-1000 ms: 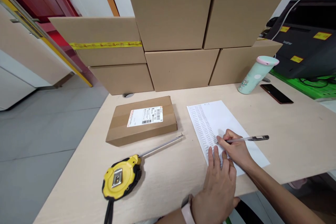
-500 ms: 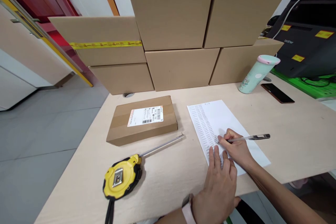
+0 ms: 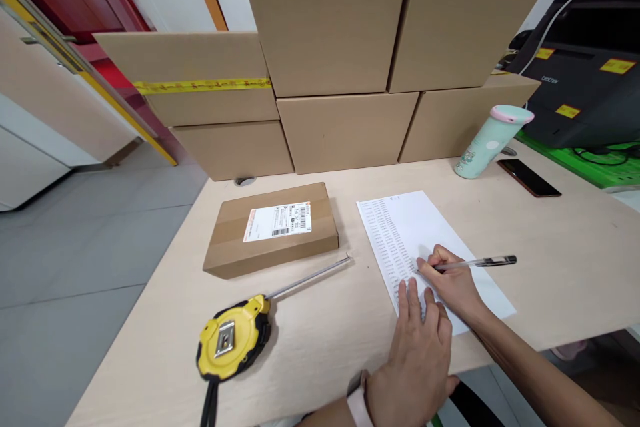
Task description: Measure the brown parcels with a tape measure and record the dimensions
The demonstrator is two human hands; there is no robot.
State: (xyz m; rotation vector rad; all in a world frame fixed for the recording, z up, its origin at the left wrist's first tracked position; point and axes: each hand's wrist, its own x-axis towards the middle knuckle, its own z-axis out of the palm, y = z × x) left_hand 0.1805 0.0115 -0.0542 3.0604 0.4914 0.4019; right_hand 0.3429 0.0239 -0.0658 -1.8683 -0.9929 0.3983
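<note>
Pale wooden worktop [image 3: 560,247]: jolt could topple stacked brown cardboard boxes [image 3: 325,27], 12 o'clock. White rectangular paper sheet [image 3: 433,227], 4 o'clock: might skid if our left hand [image 3: 420,350], fingers extended, grasping nothing, eases off. Yellow-black plastic tape measure [image 3: 240,340], 7 o'clock, blade [image 3: 310,277] out: could retract if nudged. Our right hand [image 3: 454,288], fingers grasping slim clear-plastic pen [image 3: 480,261]: slack grip could let it stray.

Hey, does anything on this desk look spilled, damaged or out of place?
Nothing looks spilled or plainly damaged. The one mild oddity is the tape measure: its blade sticks out in front of the parcel, though the left hand rests on the paper and the right hand holds a pen.
</note>
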